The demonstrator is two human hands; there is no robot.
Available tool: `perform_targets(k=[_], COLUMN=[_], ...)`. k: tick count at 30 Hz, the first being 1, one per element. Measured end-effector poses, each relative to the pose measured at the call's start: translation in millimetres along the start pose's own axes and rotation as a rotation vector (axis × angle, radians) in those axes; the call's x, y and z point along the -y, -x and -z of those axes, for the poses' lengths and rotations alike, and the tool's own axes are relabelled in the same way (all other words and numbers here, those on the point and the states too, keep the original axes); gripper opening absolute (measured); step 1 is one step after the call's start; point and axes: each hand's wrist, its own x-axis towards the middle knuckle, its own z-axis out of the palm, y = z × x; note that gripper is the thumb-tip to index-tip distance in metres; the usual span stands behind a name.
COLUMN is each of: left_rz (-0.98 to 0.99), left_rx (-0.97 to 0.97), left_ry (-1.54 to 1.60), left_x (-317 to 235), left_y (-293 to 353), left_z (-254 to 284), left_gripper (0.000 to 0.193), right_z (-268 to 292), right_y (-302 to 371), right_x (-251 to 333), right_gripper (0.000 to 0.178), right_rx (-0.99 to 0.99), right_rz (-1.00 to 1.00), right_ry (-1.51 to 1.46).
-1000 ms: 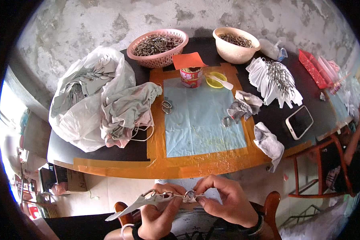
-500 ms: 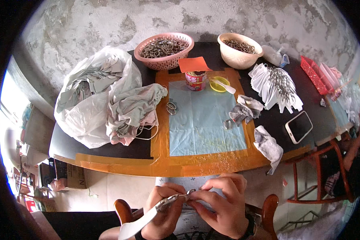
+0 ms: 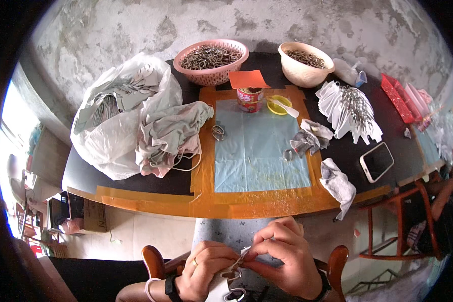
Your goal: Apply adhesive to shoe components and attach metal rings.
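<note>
Over my lap, at the table's front edge, both hands work close together. My left hand (image 3: 204,266) is closed around a white strip (image 3: 217,291) with curved metal pieces (image 3: 235,293) along it. My right hand (image 3: 284,254) pinches at the narrow end where the fingers of both hands meet; the small part there is partly hidden. On the table lies a fan of white strips (image 3: 329,104) with metal pieces at one end. A blue sheet (image 3: 254,156) is taped down in front of me, with metal rings (image 3: 218,132) at its left edge and another metal ring (image 3: 287,155) at its right.
Metal rings fill a pink basket (image 3: 214,77) and a cream bowl (image 3: 299,74) at the back. A plastic bag (image 3: 105,151) of grey-white pieces and a cloth (image 3: 168,133) lie left. A can (image 3: 250,103), yellow lid (image 3: 275,106), rags (image 3: 337,181) and phone (image 3: 377,162) are also there.
The white strip has swung from pointing out lower left to hanging down between my hands. My left hand has turned over, its back now up. The view has shifted slightly.
</note>
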Motion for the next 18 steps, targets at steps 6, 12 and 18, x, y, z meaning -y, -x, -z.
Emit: perform_targets(k=[6, 12, 18], left_rz=[0.044, 0.293, 0.557], left_rx=[0.015, -0.271, -0.267], left_ry=[0.015, 0.29, 0.278], left_x=[-0.9, -1.5, -15.3], left_y=[-1.9, 2.4, -9.5], left_z=[1.8, -16.2, -10.5], left_gripper=[0.032, 0.016, 0.01], right_z=[1.9, -18.3, -26.1], right_y=[-4.2, 2.2, 14.7], right_x=[1.3, 1.6, 9.8], right_gripper=[0.018, 0.02, 0.018], right_rx=[0.034, -0.139, -0.137], right_rz=[-0.026, 0.074, 0.228], right_ry=[0.004, 0.161, 0.479])
